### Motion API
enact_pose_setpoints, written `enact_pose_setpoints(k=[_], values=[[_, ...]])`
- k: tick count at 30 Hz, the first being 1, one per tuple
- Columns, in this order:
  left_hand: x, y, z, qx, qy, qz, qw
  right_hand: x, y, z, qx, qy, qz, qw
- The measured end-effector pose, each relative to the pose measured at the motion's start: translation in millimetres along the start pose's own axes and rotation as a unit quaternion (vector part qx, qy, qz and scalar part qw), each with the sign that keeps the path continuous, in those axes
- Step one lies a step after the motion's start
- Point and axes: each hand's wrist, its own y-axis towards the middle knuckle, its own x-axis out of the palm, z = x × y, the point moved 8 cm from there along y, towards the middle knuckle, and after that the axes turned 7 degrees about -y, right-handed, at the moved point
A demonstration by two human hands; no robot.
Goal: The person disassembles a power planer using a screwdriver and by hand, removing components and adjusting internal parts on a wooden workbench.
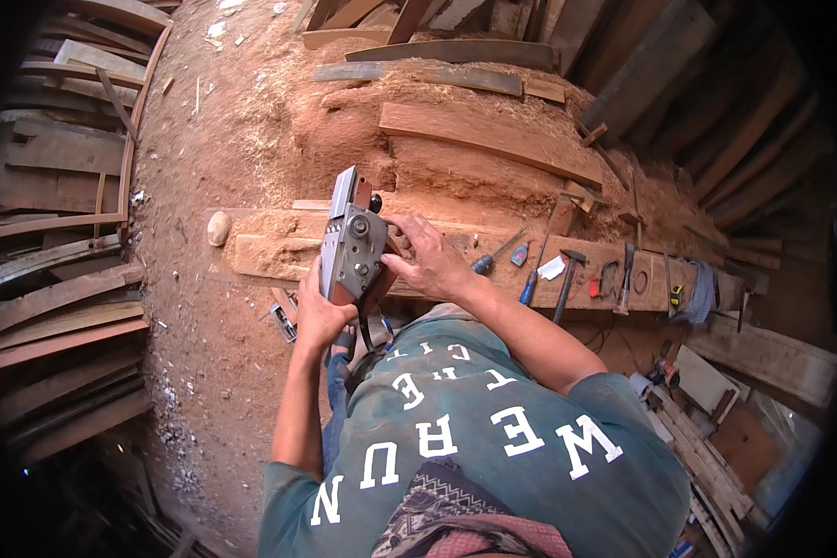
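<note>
My left hand (pixel 318 312) grips the near left side of a grey-and-red electric planer (pixel 350 244), held tilted over a long wooden bench. My right hand (pixel 425 256) holds the planer's right side, fingers curled beside its housing below a black knob (pixel 375 202). A dark cord hangs from the planer's near end. Under it on the bench (pixel 274 251) lies a dusty wood piece. To the right of my hands lie a screwdriver (pixel 482 263), a blue-handled tool (pixel 527 288), a hammer (pixel 567 279) and a chisel-like tool (pixel 623 288).
Stacked boards and frames (pixel 60 325) line the left side, with more planks (pixel 735 121) at upper right and shavings beyond the bench. A metal tool (pixel 284 316) sits low left of my body. A blue cloth (pixel 697 293) hangs at the bench's right; more boards lie lower right.
</note>
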Motion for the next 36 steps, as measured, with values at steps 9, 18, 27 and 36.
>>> enact_pose_setpoints(k=[9,18,27,36], values=[[-9,-55,87,0.047,0.078,0.134,0.987,-44,11,-66,-0.068,-0.023,0.026,0.997],[-4,-56,96,0.091,0.11,0.137,0.98,-47,14,-46,0.157,-0.058,-0.133,0.977],[-6,-55,105,0.105,0.128,0.138,0.976,-55,11,-48,0.043,-0.074,-0.003,0.996],[-5,-52,100,0.089,0.102,0.131,0.982,-66,0,-50,0.034,0.029,0.055,0.997]])
